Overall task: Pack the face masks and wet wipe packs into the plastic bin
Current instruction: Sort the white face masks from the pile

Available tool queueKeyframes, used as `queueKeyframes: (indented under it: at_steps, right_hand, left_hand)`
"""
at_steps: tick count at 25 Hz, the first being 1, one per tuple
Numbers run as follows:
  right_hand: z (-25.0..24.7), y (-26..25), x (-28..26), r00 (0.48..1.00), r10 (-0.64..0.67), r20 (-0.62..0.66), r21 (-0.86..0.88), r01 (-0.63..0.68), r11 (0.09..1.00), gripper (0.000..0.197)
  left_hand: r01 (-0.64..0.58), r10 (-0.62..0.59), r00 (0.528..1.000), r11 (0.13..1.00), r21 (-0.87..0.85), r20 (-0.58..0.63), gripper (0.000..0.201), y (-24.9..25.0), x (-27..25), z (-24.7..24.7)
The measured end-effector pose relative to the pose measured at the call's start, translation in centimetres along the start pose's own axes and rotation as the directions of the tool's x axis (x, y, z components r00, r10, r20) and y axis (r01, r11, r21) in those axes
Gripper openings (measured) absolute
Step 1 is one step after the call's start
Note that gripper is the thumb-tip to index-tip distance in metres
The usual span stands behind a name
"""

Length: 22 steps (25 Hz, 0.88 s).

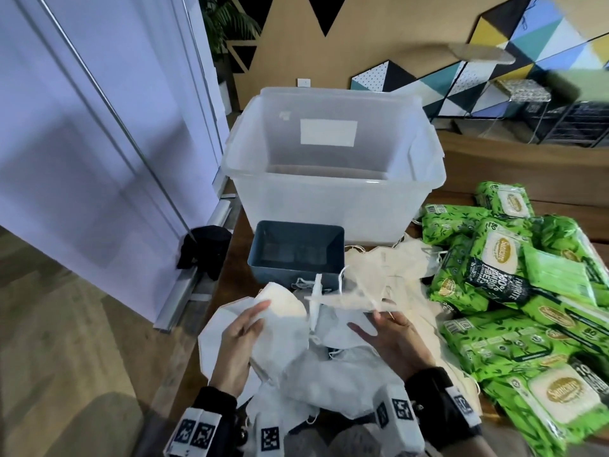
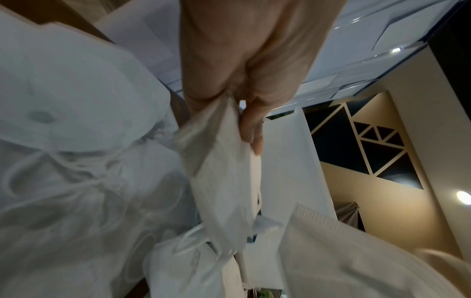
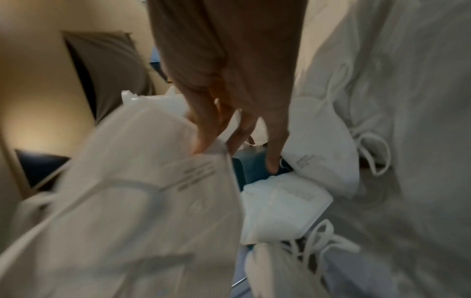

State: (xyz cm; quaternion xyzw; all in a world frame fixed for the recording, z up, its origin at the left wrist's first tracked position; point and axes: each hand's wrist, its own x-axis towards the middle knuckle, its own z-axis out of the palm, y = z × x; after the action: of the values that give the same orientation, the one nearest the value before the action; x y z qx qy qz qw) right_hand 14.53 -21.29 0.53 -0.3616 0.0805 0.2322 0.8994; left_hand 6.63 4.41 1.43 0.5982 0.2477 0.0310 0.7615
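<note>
Two hands work over a heap of white face masks (image 1: 329, 384) on the wooden table (image 1: 237, 262). From the head view, the left hand (image 1: 239, 344) grips a folded white mask (image 1: 280, 311) between thumb and fingers, and the right hand (image 1: 392, 341) pinches a cream mask (image 1: 349, 300) lifted flat above the heap. Just beyond them stands a small blue bin (image 1: 296, 250), and behind it the large clear plastic bin (image 1: 329, 179), open, with nothing visible inside. More cream masks (image 1: 395, 262) lie to the right of the blue bin, and a stack of green wet wipe packs (image 1: 514, 298) covers the table's right side.

At the left wrist, the left hand (image 2: 244, 84) has its thumb and fingers closed on the top edge of the white mask (image 2: 224, 181), which hangs down beside the heaped masks (image 2: 76, 161).

At the right wrist, blurred, the right hand (image 3: 229, 84) nips the cream mask (image 3: 132, 201) at its edge with two fingertips; the other fingers reach down toward the white masks (image 3: 280, 205) below.
</note>
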Motion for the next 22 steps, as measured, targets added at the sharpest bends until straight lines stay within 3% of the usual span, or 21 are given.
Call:
queueKeyframes:
  at_steps: [4, 6, 7, 9, 12, 14, 16, 19, 22]
  right_hand:
    - [-0.1, -0.9, 0.4, 0.991, -0.001, 0.136, -0.249, 0.035, 0.968, 0.031]
    - [0.2, -1.6, 0.9, 0.991, 0.023, 0.131, -0.401, 0.031, 0.916, 0.014]
    - [0.4, -1.9, 1.2, 0.991, 0.032, 0.127, -0.465, 0.031, 0.885, 0.015]
    - [0.9, -3.0, 1.5, 0.992, 0.09, 0.093, -0.546, -0.025, 0.838, 0.036]
    - [1.6, -4.9, 1.4, 0.987, 0.136, 0.09, -0.634, -0.048, 0.772, 0.018]
    - [1.9, -5.7, 1.6, 0.979, 0.11, 0.173, -0.796, 0.073, 0.601, 0.009]
    - [3.1, -5.6, 2.1, 0.941, 0.181, 0.287, -0.875, 0.181, 0.449, 0.021]
    - [5.9, -4.2, 3.6, 0.885, 0.333, 0.324, -0.938, 0.256, 0.234, 0.034]
    - [8.0, -2.3, 4.8, 0.881, 0.275, 0.385, -0.909, 0.413, -0.054, 0.031]
  left_hand:
    - [0.07, -0.076, 0.992, 0.995, 0.069, 0.1, 0.03, 0.3, 0.4, 2.5]
    - [0.059, -0.067, 0.994, 0.994, 0.093, 0.088, 0.028, 0.7, 0.7, 3.5]
    - [0.045, -0.054, 0.995, 0.992, 0.115, 0.078, 0.029, 0.9, 0.9, 3.7]
    - [-0.01, -0.005, 0.996, 0.986, 0.168, 0.088, 0.028, 1.3, 1.4, 3.6]
    - [-0.097, 0.067, 0.987, 0.973, 0.21, 0.146, 0.022, 1.7, 1.6, 2.7]
    - [-0.084, 0.045, 0.983, 0.97, 0.227, 0.176, 0.027, 1.7, 1.5, 2.5]
    - [-0.054, 0.004, 0.98, 0.968, 0.244, 0.201, 0.03, 2.0, 1.2, 2.8]
    - [0.033, -0.081, 0.965, 0.981, 0.19, 0.251, 0.03, 2.4, 0.5, 3.7]
    - [0.071, -0.101, 0.964, 0.989, 0.13, 0.246, 0.027, 2.6, -0.7, 4.3]
